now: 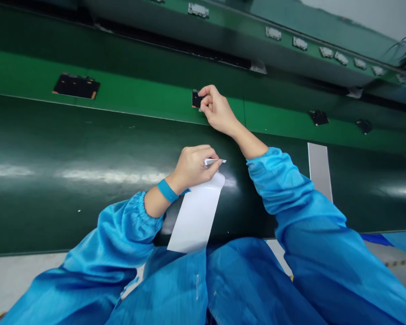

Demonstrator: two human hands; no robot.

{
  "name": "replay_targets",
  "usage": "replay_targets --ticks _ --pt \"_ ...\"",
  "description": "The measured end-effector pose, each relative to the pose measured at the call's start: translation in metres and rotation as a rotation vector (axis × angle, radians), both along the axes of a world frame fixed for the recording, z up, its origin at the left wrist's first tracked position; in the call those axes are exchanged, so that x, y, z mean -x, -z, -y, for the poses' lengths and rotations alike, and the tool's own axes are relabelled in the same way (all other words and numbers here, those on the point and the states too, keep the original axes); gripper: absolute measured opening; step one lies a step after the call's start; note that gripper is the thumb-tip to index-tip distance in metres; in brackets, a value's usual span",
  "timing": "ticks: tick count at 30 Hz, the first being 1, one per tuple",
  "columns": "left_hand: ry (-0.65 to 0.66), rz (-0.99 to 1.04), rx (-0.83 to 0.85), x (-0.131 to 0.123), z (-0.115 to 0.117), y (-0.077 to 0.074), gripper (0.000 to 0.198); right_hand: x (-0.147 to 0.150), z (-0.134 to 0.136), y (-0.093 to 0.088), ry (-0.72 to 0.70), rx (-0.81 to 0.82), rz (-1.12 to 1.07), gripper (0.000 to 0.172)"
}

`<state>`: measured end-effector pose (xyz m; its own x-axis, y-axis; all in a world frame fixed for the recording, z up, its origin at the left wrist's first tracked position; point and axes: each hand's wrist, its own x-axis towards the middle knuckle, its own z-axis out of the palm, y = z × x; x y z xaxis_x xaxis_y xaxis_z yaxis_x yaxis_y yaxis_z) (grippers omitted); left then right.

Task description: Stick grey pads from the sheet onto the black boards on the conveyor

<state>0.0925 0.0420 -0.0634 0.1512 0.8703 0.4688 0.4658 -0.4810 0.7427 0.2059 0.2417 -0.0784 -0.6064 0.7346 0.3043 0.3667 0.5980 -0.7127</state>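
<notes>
My left hand [198, 164] is closed on the curled upper end of a long white paper sheet [196, 216], which hangs down toward my lap. A folded white edge sticks out between thumb and fingers. Farther forward, my right hand [218, 108] has its fingers bent together at the right side of a small black circuit board [195, 98] on the bright green belt [138, 97]. My fingers cover part of that board, and the exact contact under the fingertips is hidden.
A larger black board [76, 85] lies to the left on the belt; two smaller dark boards [319, 118] lie to the right. Another pale strip [320, 169] rests on the dark green work surface [71, 140]. Several silvery parts [198, 10] line the raised far ledge.
</notes>
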Motion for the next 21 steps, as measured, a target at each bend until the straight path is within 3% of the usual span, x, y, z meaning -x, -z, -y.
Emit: replay_targets --ticks 7,21 --pt "-0.005 -0.044 -0.004 0.000 0.000 0.007 0.018 0.011 -0.036 0.009 -0.043 -0.087 0.146 0.029" --pt "0.017 -0.037 -0.010 -0.002 0.000 0.008 0.020 -0.015 -0.042 0.022 0.062 -0.104 0.167 0.041"
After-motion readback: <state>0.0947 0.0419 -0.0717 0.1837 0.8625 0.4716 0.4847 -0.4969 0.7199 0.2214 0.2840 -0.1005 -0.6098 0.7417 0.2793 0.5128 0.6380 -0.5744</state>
